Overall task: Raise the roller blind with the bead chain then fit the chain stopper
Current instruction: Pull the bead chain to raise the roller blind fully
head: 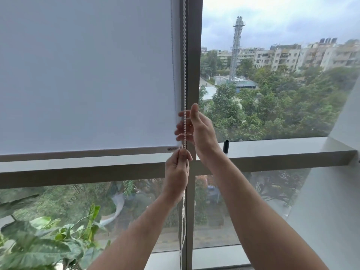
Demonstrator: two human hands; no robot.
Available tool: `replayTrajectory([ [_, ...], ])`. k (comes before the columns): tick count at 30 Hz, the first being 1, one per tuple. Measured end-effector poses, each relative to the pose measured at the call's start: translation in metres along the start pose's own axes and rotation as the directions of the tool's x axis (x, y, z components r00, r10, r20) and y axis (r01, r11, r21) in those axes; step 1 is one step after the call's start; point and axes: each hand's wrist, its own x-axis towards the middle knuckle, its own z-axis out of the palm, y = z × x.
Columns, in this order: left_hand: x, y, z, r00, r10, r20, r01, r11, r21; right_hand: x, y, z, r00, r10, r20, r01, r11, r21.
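Note:
A white roller blind (87, 75) covers the left window pane, its bottom bar (81, 152) just above the horizontal window rail. The white bead chain (184, 65) hangs along the blind's right edge, in front of the dark vertical mullion. My left hand (178, 170) grips the chain just under the blind's bottom corner, fingers curled round it. My right hand (196, 129) is higher up, with fingers spread behind the chain and thumb pointing up; it touches the chain without closing on it. Below my left hand the chain loop (182, 227) hangs slack.
A small black cylinder (226, 146) stands on the grey window ledge (282, 147) right of my right wrist. A leafy potted plant (48, 242) fills the lower left. A white wall (331, 211) closes the right side. Outside are trees and buildings.

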Motion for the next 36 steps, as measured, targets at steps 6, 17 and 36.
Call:
replayTrajectory([
  [6,0.003,-0.009,0.004,0.999,-0.028,0.033,0.028,0.999,0.025,0.006,-0.005,0.029,0.96,-0.209,-0.185,0.201,0.978,-0.06],
  [17,0.043,-0.017,-0.034,0.979,-0.134,0.151,0.096,0.968,0.232,-0.011,0.049,0.005,0.945,-0.239,-0.221,0.241,0.97,-0.019],
  [36,0.077,0.107,0.038,0.962,0.258,0.095,-0.243,0.959,-0.143,-0.003,0.055,-0.007,0.983,-0.121,-0.135,0.105,0.987,-0.122],
])
